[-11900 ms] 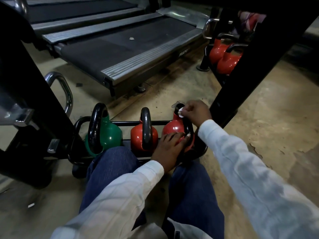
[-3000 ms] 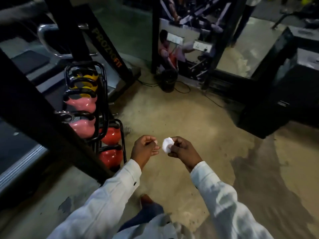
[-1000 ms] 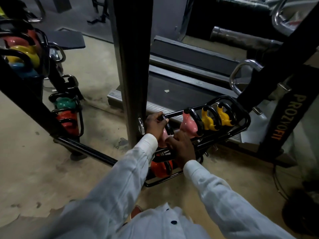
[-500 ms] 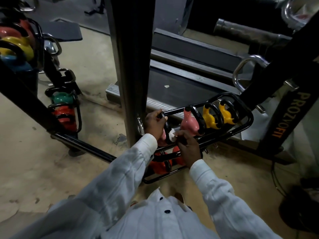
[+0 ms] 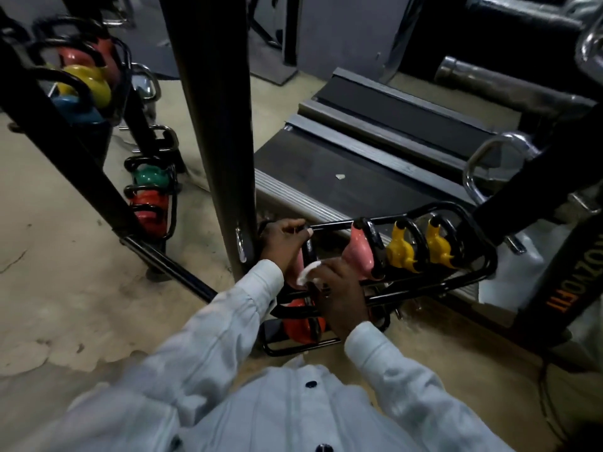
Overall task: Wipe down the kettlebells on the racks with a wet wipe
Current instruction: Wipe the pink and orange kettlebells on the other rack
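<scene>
Our right hand point(image 5: 339, 295) pinches a white wipe point(image 5: 308, 277) and holds it against the near pink kettlebell point(image 5: 297, 267), at the left end of the rack's point(image 5: 424, 287) upper tier. Our left hand point(image 5: 285, 239) curls round the rack's top rail at that same end.

We count four kettlebells on this tier. Beside the near pink one stands a second pink kettlebell point(image 5: 360, 256), then a first yellow kettlebell point(image 5: 399, 252) and a second yellow kettlebell point(image 5: 440, 247) toward the right end. On the lower tier, under our right hand, sits one red kettlebell point(image 5: 301, 324).

A black post point(image 5: 222, 125) stands just left of our left hand, and a treadmill point(image 5: 359, 158) lies behind the rack. Past the post, a far rack point(image 5: 173, 197) holds one green point(image 5: 150, 176) and one red point(image 5: 148, 207) low down. Higher up, blurred, are three more.
</scene>
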Demonstrator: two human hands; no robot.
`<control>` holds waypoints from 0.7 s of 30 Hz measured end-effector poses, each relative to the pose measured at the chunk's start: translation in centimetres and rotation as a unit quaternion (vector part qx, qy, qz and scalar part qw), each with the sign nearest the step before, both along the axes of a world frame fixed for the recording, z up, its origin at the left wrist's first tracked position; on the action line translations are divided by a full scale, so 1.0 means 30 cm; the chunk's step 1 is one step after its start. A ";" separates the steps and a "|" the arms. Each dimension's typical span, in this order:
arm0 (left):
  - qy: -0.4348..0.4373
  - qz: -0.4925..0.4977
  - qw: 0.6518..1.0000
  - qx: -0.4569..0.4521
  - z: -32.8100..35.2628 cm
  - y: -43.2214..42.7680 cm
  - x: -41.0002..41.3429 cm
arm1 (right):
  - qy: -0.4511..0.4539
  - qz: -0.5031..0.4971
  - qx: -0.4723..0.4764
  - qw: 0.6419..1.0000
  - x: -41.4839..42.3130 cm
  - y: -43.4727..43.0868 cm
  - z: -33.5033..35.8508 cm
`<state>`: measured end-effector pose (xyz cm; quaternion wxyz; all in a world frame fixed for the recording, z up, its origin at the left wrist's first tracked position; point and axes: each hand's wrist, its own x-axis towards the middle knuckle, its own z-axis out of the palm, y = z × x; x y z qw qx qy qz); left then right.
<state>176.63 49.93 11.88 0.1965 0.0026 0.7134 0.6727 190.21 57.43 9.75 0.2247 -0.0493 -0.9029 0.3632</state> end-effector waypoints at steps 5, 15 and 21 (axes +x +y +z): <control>0.032 0.037 0.997 -0.059 0.029 0.007 -0.025 | -0.051 -0.027 0.042 0.997 -0.148 0.052 -0.001; 0.010 0.023 0.999 -0.039 0.049 0.015 -0.025 | -0.064 -0.011 -0.032 0.997 -0.246 0.112 0.084; 0.004 0.010 0.999 -0.037 0.049 0.008 -0.018 | -0.071 0.036 -0.035 0.996 -0.058 0.096 0.052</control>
